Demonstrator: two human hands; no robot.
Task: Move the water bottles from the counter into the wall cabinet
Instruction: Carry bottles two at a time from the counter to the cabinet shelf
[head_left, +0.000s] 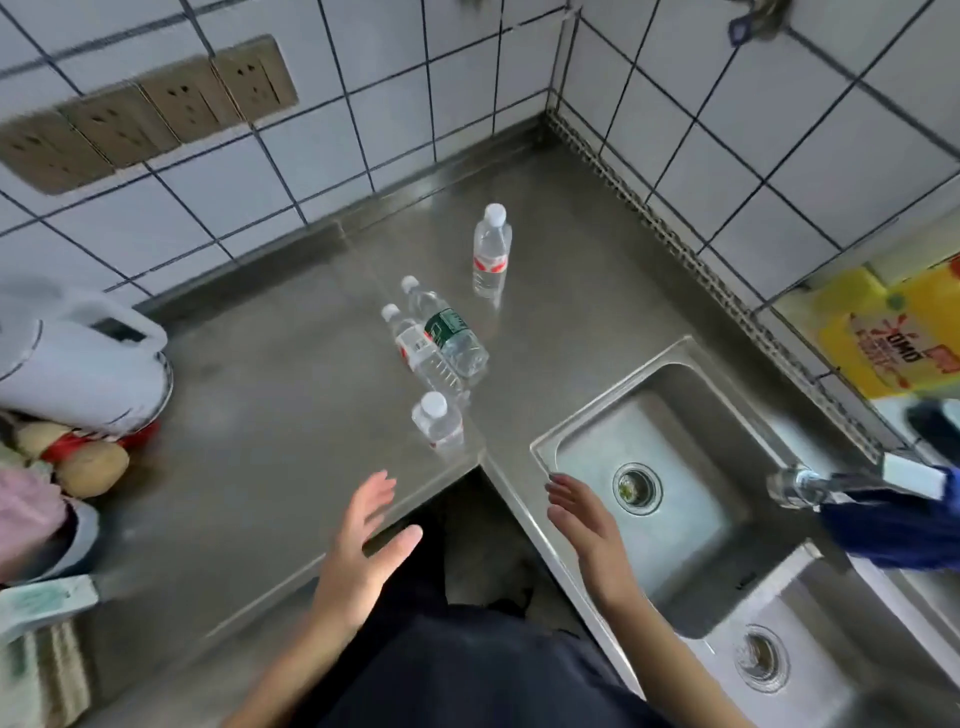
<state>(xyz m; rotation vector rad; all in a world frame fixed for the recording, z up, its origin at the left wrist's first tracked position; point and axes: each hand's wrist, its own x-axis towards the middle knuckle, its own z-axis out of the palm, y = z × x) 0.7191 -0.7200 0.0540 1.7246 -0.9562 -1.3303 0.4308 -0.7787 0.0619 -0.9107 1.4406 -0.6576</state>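
Several clear water bottles with white caps stand on the steel corner counter (291, 395). A red-labelled bottle (491, 253) stands farthest back. A green-labelled bottle (450, 330) and a red-labelled one (418, 352) stand side by side in the middle. A short bottle (437, 419) is nearest, by the counter's inner corner. My left hand (358, 540) hovers open over the counter's front edge, below the short bottle. My right hand (587, 530) is open above the sink's left rim. Neither hand touches a bottle. The wall cabinet is out of view.
A double steel sink (675, 551) lies to the right with a tap (810, 483) and a blue cloth (904, 525). A white kettle (78, 358) and potatoes (93, 467) sit at the left. Wall sockets (145, 114) are set in the tiles. A yellow package (893, 332) leans at the right.
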